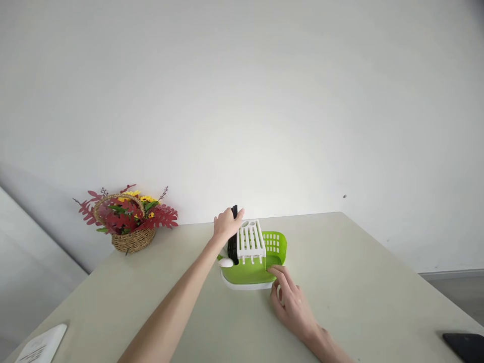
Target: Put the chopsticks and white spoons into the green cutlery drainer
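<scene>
A green plastic caddy (242,275) with a white base rim stands on the table. Attached at its middle is a white slatted holder (250,241) with round holes on top and small hooks below. My left hand (226,223) is closed around the upper end of a bundle of black sticks (232,247), which look like chopsticks, at the holder's left side. Below them a white spoon (226,262) shows its bowl at the caddy's left edge. My right hand (289,300) has curled fingers at the caddy's right front rim, the index finger over the edge; the thumb's contact is partly hidden.
A wicker basket (134,240) of red and yellow artificial flowers stands at the back left, near the wall. A white flat object (43,345) lies at the front left. At the right edge is a black phone-like object (464,347). The table (340,262) meets the wall behind.
</scene>
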A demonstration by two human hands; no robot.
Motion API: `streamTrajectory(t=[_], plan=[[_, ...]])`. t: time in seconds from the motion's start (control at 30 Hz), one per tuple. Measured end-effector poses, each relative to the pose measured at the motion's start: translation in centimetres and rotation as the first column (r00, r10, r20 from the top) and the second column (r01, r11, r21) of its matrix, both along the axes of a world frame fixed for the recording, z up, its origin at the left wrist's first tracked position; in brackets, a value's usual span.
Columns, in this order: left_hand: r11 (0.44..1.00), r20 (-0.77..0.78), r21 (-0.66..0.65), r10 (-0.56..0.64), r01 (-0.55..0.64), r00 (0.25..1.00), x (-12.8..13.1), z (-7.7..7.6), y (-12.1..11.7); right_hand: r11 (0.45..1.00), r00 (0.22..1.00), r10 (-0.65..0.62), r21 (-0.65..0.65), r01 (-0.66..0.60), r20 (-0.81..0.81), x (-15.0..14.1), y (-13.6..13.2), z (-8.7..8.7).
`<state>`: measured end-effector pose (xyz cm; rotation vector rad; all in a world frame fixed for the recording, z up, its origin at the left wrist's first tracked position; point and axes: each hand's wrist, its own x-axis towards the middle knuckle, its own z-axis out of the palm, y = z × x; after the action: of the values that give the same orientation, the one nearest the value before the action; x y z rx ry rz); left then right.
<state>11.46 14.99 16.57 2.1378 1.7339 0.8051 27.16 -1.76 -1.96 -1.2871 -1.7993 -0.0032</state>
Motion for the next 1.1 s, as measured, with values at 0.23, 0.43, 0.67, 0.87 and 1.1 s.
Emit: streamTrajectory(t=[0.23, 0.43, 0.67, 0.87, 1.1], plan=[[1.000, 0.051, 0.012, -0.027, 0.027, 0.998, -0.1, -0.9, 0.2, 1.000, 0.999, -0.025, 0.016, 0.024, 0.027, 0.0, 0.0, 0.3], [0.992, 0.189, 0.119, -0.067, 0.045, 0.980, -0.9, 2.0, -0.7, 1.000, 1.000, -0.014, 0.012, 0.013, 0.022, 0.2, 0.0, 0.2], [0.840, 0.523, 0.542, -0.349, 0.012, 0.778, -2.5, 9.0, -6.1, 1.000, 0.999, -0.017, 0.018, 0.016, 0.033, 0.2, -0.1, 0.0], [0.674, 0.690, 0.702, -0.565, -0.230, 0.452, -5.9, 12.9, -12.6, 1.000, 1.000, 0.001, -0.021, -0.001, 0.017, 0.2, -0.2, -0.2], [0.827, 0.859, 0.456, -0.313, -0.329, 0.404, -14.0, 9.0, -15.0, 0.999, 1.000, 0.022, -0.043, -0.023, -0.017, 0.1, -0.3, -0.7]])
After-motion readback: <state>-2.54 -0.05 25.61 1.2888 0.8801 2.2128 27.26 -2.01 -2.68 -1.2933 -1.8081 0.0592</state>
